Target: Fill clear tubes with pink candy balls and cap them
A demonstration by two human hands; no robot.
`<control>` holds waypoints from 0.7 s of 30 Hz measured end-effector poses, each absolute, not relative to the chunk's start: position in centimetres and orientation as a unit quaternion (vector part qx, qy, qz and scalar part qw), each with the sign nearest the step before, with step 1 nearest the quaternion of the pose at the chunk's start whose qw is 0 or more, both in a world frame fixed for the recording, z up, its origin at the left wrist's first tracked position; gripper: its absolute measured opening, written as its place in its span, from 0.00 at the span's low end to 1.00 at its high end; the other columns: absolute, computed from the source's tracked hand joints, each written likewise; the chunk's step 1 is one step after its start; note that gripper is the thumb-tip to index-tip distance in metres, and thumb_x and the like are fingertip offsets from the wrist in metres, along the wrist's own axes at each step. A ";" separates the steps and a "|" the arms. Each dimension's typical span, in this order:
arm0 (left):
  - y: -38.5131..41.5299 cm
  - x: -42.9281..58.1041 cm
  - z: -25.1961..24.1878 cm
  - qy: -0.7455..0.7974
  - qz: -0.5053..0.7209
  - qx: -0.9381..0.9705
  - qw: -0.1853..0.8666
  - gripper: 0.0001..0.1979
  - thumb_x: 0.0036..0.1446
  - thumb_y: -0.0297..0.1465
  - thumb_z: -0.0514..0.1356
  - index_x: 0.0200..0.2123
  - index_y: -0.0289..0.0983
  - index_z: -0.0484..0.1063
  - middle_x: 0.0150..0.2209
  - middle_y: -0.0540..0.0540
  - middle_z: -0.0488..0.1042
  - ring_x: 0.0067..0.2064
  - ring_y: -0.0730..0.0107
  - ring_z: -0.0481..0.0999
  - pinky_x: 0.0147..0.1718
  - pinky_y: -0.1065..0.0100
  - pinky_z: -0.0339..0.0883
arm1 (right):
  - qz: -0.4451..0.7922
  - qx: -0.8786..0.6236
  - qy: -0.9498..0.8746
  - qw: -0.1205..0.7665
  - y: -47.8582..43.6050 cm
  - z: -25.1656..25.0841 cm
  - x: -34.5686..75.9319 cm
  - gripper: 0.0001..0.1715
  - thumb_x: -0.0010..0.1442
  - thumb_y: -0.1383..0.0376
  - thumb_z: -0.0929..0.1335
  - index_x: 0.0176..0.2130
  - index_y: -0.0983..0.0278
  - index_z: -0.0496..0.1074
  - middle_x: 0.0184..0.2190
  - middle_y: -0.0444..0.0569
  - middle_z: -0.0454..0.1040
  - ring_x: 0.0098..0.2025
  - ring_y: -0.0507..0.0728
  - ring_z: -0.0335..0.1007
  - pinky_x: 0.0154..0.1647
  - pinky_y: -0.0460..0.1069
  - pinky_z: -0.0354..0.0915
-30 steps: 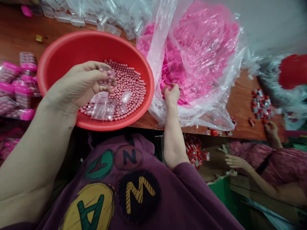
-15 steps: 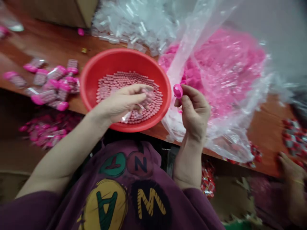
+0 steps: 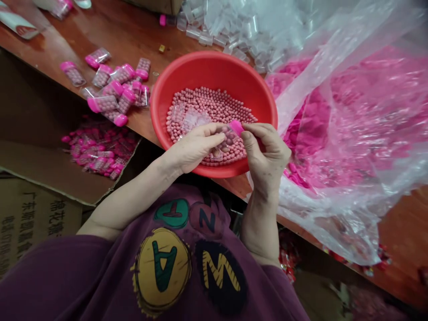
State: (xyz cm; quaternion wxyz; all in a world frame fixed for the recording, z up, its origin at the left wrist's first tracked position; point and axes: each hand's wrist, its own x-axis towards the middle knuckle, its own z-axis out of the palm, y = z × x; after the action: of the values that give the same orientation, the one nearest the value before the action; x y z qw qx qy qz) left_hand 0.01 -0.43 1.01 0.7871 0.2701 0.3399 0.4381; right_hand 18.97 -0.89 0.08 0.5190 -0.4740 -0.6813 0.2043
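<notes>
a small clear container (image 3: pixel 227 135) of pink balls sits above the red basin (image 3: pixel 214 60), a pink cap (image 3: pixel 237 127) at its mouth. the person's left hand (image 3: pixel 194 149) grips the container between thumb and fingers; the right hand (image 3: pixel 269 154) pinches the cap, close beside the left. whether the cap is fully seated cannot be told. beneath, loose pink balls (image 3: pixel 214 100) lie in the basin with several clear pieces (image 3: pixel 192 119). right of it, a plastic bag (image 3: pixel 334 227) holds a pink heap (image 3: pixel 301 138); left, capped containers (image 3: pixel 103 103) lie on the brown table (image 3: pixel 127 31). clear empty containers (image 3: pixel 230 29) are piled behind.
</notes>
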 end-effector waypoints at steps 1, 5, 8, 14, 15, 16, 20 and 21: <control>-0.4 0.1 1.0 0.345 0.443 0.268 0.783 0.06 0.69 0.23 0.65 0.38 0.35 0.81 0.40 0.45 0.82 0.38 0.72 0.77 0.37 0.71 0.68 | 0.198 -0.479 -0.685 0.512 -0.9 0.2 18.9 0.10 0.73 0.62 0.76 0.50 0.46 0.88 0.47 0.45 0.87 0.50 0.63 0.85 0.58 0.64 0.83; -0.3 0.2 1.4 0.357 0.438 0.248 0.787 0.07 0.70 0.22 0.64 0.38 0.35 0.80 0.38 0.47 0.80 0.34 0.75 0.75 0.33 0.72 0.66 | 0.184 -0.488 -0.682 0.513 -1.1 0.4 18.7 0.11 0.73 0.63 0.75 0.50 0.47 0.88 0.46 0.44 0.87 0.49 0.60 0.86 0.55 0.62 0.84; -0.3 0.2 1.6 0.357 0.435 0.241 0.791 0.06 0.70 0.22 0.64 0.39 0.35 0.80 0.36 0.48 0.77 0.33 0.75 0.74 0.31 0.72 0.65 | 0.205 -0.494 -0.679 0.503 -1.1 0.3 18.5 0.10 0.73 0.61 0.75 0.50 0.45 0.88 0.46 0.43 0.87 0.51 0.60 0.86 0.58 0.62 0.84; -0.2 0.6 2.2 0.393 0.438 0.227 0.776 0.13 0.74 0.21 0.59 0.35 0.35 0.77 0.32 0.49 0.74 0.29 0.78 0.70 0.26 0.74 0.59 | 0.207 -0.494 -0.685 0.493 -1.1 -0.1 17.0 0.10 0.76 0.59 0.72 0.48 0.49 0.87 0.47 0.47 0.87 0.53 0.62 0.85 0.63 0.65 0.81; -0.2 0.7 2.3 0.404 0.440 0.224 0.770 0.14 0.75 0.21 0.58 0.35 0.34 0.76 0.31 0.50 0.73 0.28 0.79 0.69 0.25 0.75 0.57 | 0.201 -0.492 -0.690 0.492 -1.2 -0.1 16.7 0.11 0.76 0.60 0.71 0.48 0.50 0.87 0.47 0.48 0.87 0.53 0.62 0.84 0.63 0.65 0.81; -0.2 0.7 2.3 0.413 0.444 0.222 0.763 0.14 0.76 0.21 0.57 0.34 0.34 0.76 0.31 0.50 0.73 0.27 0.80 0.68 0.25 0.76 0.57 | 0.194 -0.491 -0.695 0.488 -1.3 -0.2 16.4 0.12 0.77 0.61 0.70 0.49 0.50 0.86 0.48 0.49 0.86 0.53 0.62 0.84 0.64 0.64 0.81; -0.3 0.9 2.3 0.415 0.467 0.236 0.744 0.14 0.76 0.21 0.56 0.36 0.35 0.76 0.31 0.52 0.72 0.28 0.81 0.68 0.29 0.77 0.62 | 0.158 -0.472 -0.732 0.464 -1.5 0.2 16.7 0.16 0.78 0.62 0.67 0.55 0.53 0.85 0.50 0.51 0.85 0.55 0.62 0.83 0.63 0.64 0.81; -0.3 0.8 2.2 0.408 0.473 0.245 0.741 0.12 0.76 0.21 0.57 0.37 0.35 0.76 0.31 0.52 0.72 0.29 0.81 0.68 0.30 0.77 0.63 | 0.163 -0.462 -0.744 0.454 -1.5 0.3 17.1 0.16 0.78 0.61 0.67 0.56 0.53 0.85 0.51 0.51 0.85 0.56 0.62 0.83 0.63 0.65 0.81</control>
State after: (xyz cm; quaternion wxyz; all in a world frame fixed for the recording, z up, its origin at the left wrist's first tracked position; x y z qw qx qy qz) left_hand 0.85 -0.34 2.17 0.7412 0.2449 0.4081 0.4733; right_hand 17.12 -1.48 0.31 0.4537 -0.4620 -0.7445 0.1629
